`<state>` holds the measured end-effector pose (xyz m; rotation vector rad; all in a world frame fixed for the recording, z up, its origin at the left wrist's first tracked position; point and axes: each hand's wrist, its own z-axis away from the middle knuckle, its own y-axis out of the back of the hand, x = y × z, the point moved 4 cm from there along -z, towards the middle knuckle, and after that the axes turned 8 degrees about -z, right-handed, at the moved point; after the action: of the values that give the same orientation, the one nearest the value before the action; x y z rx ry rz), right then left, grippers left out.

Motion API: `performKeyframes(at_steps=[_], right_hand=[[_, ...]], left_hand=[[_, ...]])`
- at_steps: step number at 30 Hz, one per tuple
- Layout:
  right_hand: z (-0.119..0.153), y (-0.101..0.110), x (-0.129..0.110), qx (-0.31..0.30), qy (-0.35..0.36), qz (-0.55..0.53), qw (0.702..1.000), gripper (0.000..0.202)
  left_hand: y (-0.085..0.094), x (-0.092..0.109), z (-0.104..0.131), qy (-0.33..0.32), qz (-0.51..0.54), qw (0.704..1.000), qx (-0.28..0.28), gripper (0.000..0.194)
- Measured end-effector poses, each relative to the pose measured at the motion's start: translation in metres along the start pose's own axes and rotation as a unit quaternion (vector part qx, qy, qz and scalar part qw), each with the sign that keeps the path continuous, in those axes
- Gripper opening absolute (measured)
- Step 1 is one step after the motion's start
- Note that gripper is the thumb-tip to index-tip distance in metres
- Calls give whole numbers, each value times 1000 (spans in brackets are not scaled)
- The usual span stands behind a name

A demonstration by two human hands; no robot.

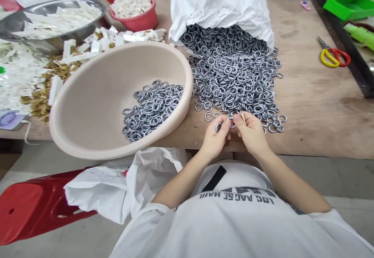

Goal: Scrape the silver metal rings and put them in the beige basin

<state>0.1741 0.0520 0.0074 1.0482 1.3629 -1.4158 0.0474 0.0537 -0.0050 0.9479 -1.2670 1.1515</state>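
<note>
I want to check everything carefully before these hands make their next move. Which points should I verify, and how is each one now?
1. Left hand has a grey ring: ok.
2. Right hand holds a thin pale piece, its kind known: cannot tell, fingers partly cover it.
3. Big bowl within easy reach: ok, just left of the hands.
4. White bag open toward the hands: ok.
5. Loose rings all gathered: not ok, several lie apart on the table.
6. Scissors away from the hands: ok.
</note>
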Motion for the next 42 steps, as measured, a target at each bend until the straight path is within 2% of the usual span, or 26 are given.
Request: performKeyframes(at_steps=[4,8,13,18,20,22,25,28,31,39,42], right_hand=[[1,-2,-1,-59,-18,-6,998,38],[1,3,-8,-19,48,20,998,33],[10,-4,-14,-81,67,64,992,37],[11,-3,-20,-76,66,97,990,30],[13,-1,-25,-67,95,135,984,31],[20,1,-30,-62,149,208,965,30],[35,-1,-34,-88,218,341,910,29],[42,-2,-34,-106,239,420,869,30],[42,-3,-34,-107,244,446,855,32],[43,-4,-34,-112,264,458,842,34],[31,6,-33,-95,229,423,872,35]], left_hand=[[-1,1,2,43,59,997,-17,40],[-6,6,11,97,123,986,-58,41],[-9,7,20,120,165,978,-39,39],[-13,5,27,130,162,977,-53,40],[-12,7,29,127,177,975,-47,40],[-10,9,29,122,191,973,-32,39],[-7,10,28,111,194,975,-13,41],[-7,9,28,100,192,976,-7,44],[-9,8,28,100,191,977,-8,45],[-10,9,29,101,188,977,-5,43],[-10,9,35,97,168,980,-37,41]])
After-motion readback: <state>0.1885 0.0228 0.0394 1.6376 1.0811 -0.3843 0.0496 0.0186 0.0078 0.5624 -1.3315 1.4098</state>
